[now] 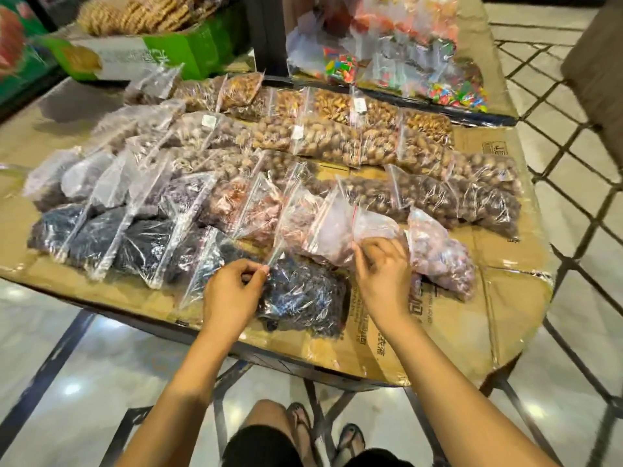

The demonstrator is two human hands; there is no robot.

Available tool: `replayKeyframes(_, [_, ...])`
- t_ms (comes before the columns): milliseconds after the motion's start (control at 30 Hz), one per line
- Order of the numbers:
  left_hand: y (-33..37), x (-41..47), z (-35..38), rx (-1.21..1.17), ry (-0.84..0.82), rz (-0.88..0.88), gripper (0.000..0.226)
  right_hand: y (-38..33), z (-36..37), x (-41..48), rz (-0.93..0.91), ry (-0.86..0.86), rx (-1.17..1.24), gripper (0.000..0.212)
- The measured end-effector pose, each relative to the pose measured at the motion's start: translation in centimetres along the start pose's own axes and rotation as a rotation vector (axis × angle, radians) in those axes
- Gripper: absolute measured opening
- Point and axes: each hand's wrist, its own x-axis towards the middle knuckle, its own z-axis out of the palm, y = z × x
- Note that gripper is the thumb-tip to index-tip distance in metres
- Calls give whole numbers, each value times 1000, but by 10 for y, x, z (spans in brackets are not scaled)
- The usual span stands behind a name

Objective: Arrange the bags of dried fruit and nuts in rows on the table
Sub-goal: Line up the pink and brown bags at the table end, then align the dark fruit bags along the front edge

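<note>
Head view: rows of bags cover surface (505,264). Left hand (232,291) pinches top strip of dark bag (303,298) at near edge. Right hand (384,271) pinches corner of pink bag (340,230). Step: lining up near rows. Next, likely: tuck dark bag against its row, straighten loose end bag (441,254).

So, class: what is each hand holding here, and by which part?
The left hand pinches the top edge of the dark fruit bag. The right hand grips the pinkish bag at its lower edge, near the red seal.
</note>
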Motion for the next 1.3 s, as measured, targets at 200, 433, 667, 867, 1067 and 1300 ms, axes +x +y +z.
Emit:
replayKeyframes(200, [-10, 8, -23, -87, -13, 233, 16, -12, 1, -20, 49, -36, -5, 31])
replayKeyframes(433, [-45, 66, -47, 246, -234, 588, 40, -58, 30, -60, 195, 19, -14, 48])
replayKeyframes(667, [-72, 97, -68, 593, -534, 942, 102, -98, 71, -89, 826, 40, 127, 90])
replayKeyframes(867, [-80, 105, -68, 696, -583, 988, 114, -84, 76, -83, 970, -56, 187, 106])
replayKeyframes(1067, [-83, 96, -72, 700, -417, 941, 111, -86, 68, -82, 939, -153, 54, 125])
replayKeyframes(1300, [-73, 77, -63, 824, -342, 776, 114, -88, 64, -86, 957, -162, 50, 122])
